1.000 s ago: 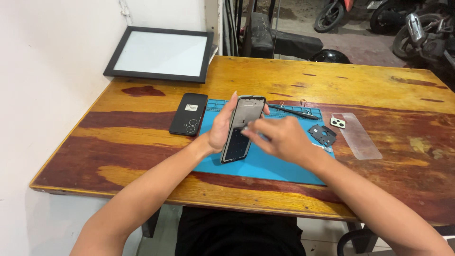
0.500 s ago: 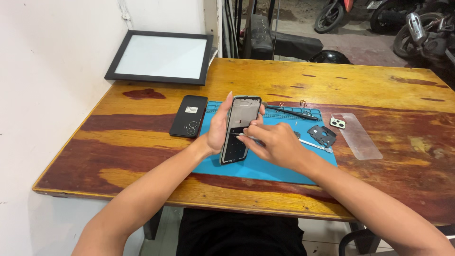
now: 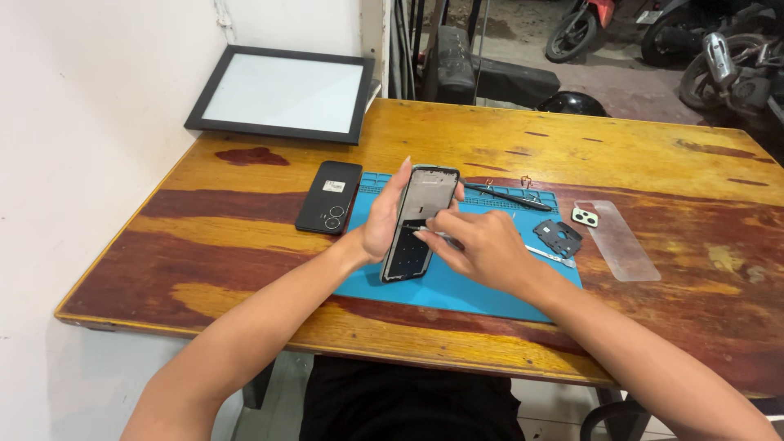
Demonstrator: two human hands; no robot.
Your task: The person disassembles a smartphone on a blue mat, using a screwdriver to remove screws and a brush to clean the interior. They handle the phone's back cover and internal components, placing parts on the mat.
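Observation:
My left hand (image 3: 384,219) holds an opened phone frame (image 3: 418,224) tilted upright over a blue work mat (image 3: 457,286). The frame's bottom edge rests near the mat. My right hand (image 3: 478,245) presses its fingertips against the middle of the frame and pinches a thin metal tool (image 3: 433,232) there. A black phone back cover (image 3: 329,197) lies face down just left of the mat.
On the wooden table (image 3: 572,155) lie a black-framed light panel (image 3: 282,94) at the back left, black tweezers (image 3: 506,197), a small dark bracket (image 3: 559,238), a clear case with a camera ring (image 3: 616,239). Motorbikes stand beyond the table.
My right hand has drawn back from the upper part of the frame to its middle. The frame has stayed upright in my left hand.

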